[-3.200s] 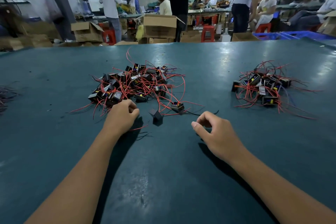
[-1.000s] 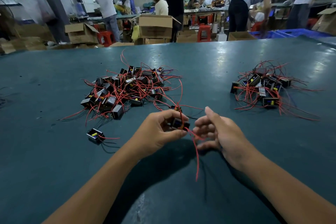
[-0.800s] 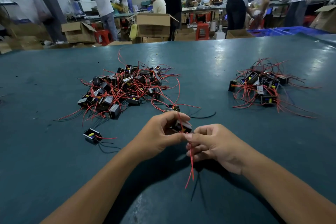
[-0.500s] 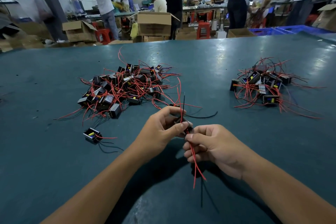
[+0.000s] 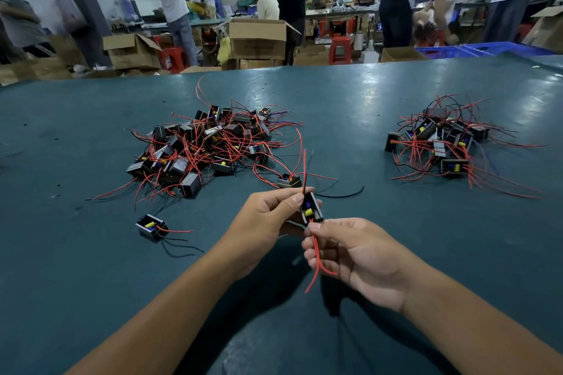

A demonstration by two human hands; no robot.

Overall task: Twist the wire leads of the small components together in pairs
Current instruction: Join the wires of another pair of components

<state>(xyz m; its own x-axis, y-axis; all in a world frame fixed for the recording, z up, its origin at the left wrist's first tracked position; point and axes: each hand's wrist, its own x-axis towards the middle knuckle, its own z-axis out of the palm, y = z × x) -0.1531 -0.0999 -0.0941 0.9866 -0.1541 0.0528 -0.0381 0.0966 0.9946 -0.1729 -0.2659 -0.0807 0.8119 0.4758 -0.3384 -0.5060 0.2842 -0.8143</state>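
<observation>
My left hand (image 5: 262, 222) grips the small black boxy component (image 5: 310, 209) above the teal table (image 5: 91, 268) while my right hand (image 5: 356, 256) pinches its thin red leads (image 5: 316, 265), which may slip untwisted.

**Component held between both hands above the table**

The left hand (image 5: 264, 220) grips a small black component (image 5: 310, 208). The right hand (image 5: 358, 256) pinches its red leads (image 5: 316, 262) just below it. One large pile (image 5: 210, 143) lies on the green table (image 5: 350, 119) at 11 o'clock, a smaller pile (image 5: 441, 143) at 2 o'clock, and a single component (image 5: 150, 226) at 9 o'clock.
</observation>
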